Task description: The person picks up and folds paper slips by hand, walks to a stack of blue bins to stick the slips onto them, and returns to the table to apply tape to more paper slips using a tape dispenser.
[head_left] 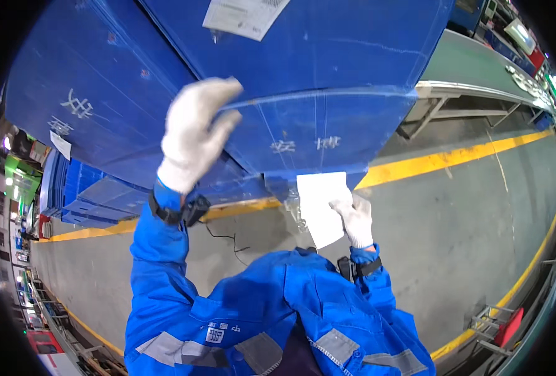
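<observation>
My left hand point(191, 133), in a white glove, is raised over the front edge of a large blue box point(340, 119), its fingers and thumb spread with nothing between them. I cannot tell whether the fingertips touch the box. My right hand point(357, 220), gloved too, pinches a white sheet of paper point(319, 207) by its right side, in front of my chest and below the box's lower edge. A clear plastic piece point(293, 210) shows just left of the paper. On the box top lies a white paper label point(243, 17).
Another blue box point(96, 94) stands close on the left, with flattened blue sheets point(96, 194) beyond it. Yellow lines point(441, 161) cross the grey floor. At the right is a green-topped workbench point(485, 69); a red object point(510, 327) stands by the lower right rack.
</observation>
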The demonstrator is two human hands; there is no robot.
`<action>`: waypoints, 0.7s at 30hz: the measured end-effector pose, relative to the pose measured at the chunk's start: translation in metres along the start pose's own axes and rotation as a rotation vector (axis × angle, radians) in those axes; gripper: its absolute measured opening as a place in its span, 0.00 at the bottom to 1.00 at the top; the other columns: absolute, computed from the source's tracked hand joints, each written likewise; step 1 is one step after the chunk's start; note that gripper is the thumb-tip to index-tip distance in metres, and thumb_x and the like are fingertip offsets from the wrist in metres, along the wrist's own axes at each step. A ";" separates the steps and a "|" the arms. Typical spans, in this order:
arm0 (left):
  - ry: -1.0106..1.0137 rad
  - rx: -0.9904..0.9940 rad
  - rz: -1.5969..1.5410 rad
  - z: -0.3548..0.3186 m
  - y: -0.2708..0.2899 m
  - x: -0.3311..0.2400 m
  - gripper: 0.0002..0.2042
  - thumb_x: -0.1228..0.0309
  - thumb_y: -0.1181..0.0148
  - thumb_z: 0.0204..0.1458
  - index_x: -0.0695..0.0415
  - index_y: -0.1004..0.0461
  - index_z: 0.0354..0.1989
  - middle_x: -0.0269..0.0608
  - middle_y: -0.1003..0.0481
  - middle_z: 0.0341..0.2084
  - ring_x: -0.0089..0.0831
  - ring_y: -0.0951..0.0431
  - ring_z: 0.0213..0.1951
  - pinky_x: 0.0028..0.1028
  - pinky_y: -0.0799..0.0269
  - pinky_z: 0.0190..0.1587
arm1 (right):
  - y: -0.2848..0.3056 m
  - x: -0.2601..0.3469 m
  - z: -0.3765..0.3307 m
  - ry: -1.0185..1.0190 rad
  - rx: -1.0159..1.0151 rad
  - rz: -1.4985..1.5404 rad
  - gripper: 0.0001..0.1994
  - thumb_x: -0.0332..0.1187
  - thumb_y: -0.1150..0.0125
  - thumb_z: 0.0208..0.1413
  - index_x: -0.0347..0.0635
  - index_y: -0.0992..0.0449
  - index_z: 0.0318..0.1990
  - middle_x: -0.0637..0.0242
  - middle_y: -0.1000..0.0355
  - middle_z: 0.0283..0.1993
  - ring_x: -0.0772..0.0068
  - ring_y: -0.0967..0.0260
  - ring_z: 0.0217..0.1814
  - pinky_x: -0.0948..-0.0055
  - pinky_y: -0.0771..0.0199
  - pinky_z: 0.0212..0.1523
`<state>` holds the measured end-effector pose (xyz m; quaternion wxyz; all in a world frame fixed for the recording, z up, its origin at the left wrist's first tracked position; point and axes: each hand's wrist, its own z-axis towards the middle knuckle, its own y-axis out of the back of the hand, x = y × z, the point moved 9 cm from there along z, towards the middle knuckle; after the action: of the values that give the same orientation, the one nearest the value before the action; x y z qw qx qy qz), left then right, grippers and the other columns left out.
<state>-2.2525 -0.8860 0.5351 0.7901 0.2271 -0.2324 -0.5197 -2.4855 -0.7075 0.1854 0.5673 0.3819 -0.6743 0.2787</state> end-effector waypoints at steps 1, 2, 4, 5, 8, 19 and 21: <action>0.121 0.189 -0.214 -0.021 -0.023 -0.004 0.30 0.79 0.22 0.46 0.58 0.21 0.62 0.53 0.20 0.54 0.49 0.18 0.57 0.41 0.20 0.59 | -0.012 0.012 -0.003 0.004 0.077 0.051 0.13 0.32 0.29 0.61 0.30 0.14 0.46 0.62 0.15 0.37 0.76 0.20 0.36 0.73 0.20 0.40; 0.245 0.371 -0.436 -0.044 -0.046 -0.012 0.26 0.77 0.23 0.50 0.59 0.20 0.60 0.53 0.19 0.53 0.48 0.17 0.56 0.40 0.20 0.59 | -0.027 0.028 -0.006 0.041 0.183 0.156 0.12 0.32 0.31 0.61 0.30 0.13 0.45 0.65 0.16 0.35 0.77 0.20 0.34 0.74 0.21 0.37; 0.409 0.485 -0.524 -0.082 -0.074 -0.026 0.23 0.76 0.24 0.51 0.60 0.19 0.58 0.52 0.18 0.50 0.48 0.16 0.54 0.40 0.19 0.57 | -0.044 0.047 -0.009 0.002 0.208 0.050 0.13 0.32 0.30 0.61 0.29 0.13 0.45 0.64 0.15 0.35 0.77 0.20 0.34 0.74 0.21 0.36; 0.566 0.601 -0.620 -0.106 -0.091 -0.029 0.20 0.74 0.25 0.52 0.60 0.17 0.55 0.51 0.17 0.48 0.47 0.15 0.51 0.39 0.19 0.55 | -0.056 0.056 -0.012 0.003 0.254 0.007 0.13 0.33 0.30 0.62 0.29 0.13 0.45 0.64 0.15 0.36 0.77 0.19 0.34 0.75 0.21 0.36; 0.581 0.703 -0.658 -0.148 -0.100 -0.037 0.16 0.75 0.26 0.54 0.62 0.16 0.51 0.49 0.16 0.45 0.44 0.15 0.48 0.38 0.19 0.53 | -0.083 0.073 -0.018 -0.003 0.339 -0.070 0.13 0.34 0.30 0.62 0.29 0.13 0.45 0.63 0.14 0.36 0.77 0.19 0.35 0.75 0.21 0.36; 0.877 0.401 -0.987 -0.259 -0.040 0.009 0.10 0.82 0.33 0.56 0.64 0.17 0.46 0.45 0.16 0.42 0.34 0.16 0.45 0.33 0.19 0.47 | -0.157 0.043 -0.029 -0.066 0.460 0.045 0.19 0.39 0.28 0.63 0.27 0.15 0.48 0.61 0.15 0.37 0.76 0.19 0.35 0.75 0.20 0.36; 1.020 0.209 -1.033 -0.280 -0.020 0.026 0.10 0.83 0.37 0.57 0.63 0.18 0.46 0.47 0.17 0.42 0.36 0.16 0.45 0.34 0.20 0.48 | -0.169 0.036 -0.029 -0.098 0.413 0.126 0.19 0.40 0.28 0.63 0.27 0.15 0.49 0.61 0.15 0.37 0.77 0.19 0.34 0.75 0.20 0.35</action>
<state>-2.0887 -0.8840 0.3056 0.4286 0.5957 0.2523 -0.6307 -2.3315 -0.7849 0.2163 0.4250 0.4604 -0.6521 0.4268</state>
